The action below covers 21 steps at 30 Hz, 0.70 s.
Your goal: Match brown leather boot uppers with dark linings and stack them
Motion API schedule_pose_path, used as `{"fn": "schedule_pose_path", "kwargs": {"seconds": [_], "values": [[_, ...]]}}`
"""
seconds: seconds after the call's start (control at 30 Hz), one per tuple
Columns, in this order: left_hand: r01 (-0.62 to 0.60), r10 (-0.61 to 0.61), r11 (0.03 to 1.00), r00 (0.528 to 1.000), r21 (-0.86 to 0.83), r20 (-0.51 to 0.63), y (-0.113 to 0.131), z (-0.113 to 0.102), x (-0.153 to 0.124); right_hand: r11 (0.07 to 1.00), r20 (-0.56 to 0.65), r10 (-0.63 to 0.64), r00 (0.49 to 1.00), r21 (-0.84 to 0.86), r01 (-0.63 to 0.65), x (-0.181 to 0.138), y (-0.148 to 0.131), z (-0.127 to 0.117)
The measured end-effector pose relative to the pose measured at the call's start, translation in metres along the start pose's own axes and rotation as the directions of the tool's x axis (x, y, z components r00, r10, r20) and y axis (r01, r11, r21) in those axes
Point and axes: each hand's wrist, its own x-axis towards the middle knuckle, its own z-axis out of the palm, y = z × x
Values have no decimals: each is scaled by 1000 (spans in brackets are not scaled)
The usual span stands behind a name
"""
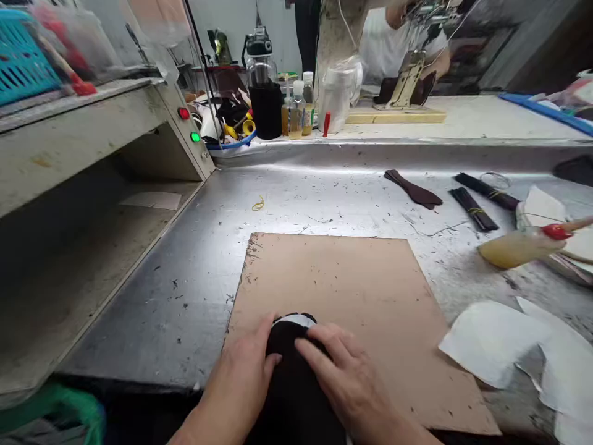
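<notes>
A black rounded piece (296, 383), seemingly fabric, with a white strip along its far curved edge, lies over the near edge of a brown board (343, 278). My left hand (245, 371) grips its left side, thumb on top and the other fingers along the rim. From the right, my right hand (345, 371) holds it, with fingertips bent onto the upper surface near the white strip. The underside of the piece and its near end are hidden or out of view.
White cut pieces (504, 340) lie to the right, near a yellowish glue bottle (519, 247) with a red collar. Dark strips (475, 210) are bundled behind it. A metal heater-like box (92, 142) stands left. Bottles (296, 111) and a sewing machine (407, 80) with a person are beyond.
</notes>
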Motion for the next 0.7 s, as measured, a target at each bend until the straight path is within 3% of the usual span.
{"fn": "schedule_pose_path", "kwargs": {"seconds": [0.13, 0.23, 0.3, 0.37, 0.43, 0.5, 0.6, 0.7], "values": [[-35, 36, 999, 999, 10, -27, -7, 5, 5, 984, 167, -175, 970, -13, 179, 1, 4, -1], [-138, 151, 987, 971, 77, -186, -25, 4, -6, 982, 227, -174, 958, -35, 187, -1, 4, 3], [-121, 132, 991, 962, 60, -240, -39, 1, -17, 985, 221, -157, 962, -33, 169, -3, 2, 6], [5, -14, 998, 989, -59, -151, -50, -5, -26, 987, 219, -149, 964, -23, 158, -3, 2, 6], [144, -142, 969, 990, -201, 22, -56, -10, -30, 984, 233, -168, 958, -14, 176, -3, 3, 5], [197, -168, 927, 979, -318, 116, -55, -14, -30, 978, 240, -201, 950, -3, 208, -1, 5, 4], [193, -169, 892, 981, -409, 96, -49, -14, -28, 983, 210, -182, 960, 32, 180, 5, 7, 6], [237, -239, 926, 970, -293, 30, -42, -10, -25, 993, 330, -111, 938, 9, 114, 20, 3, 17]]}}
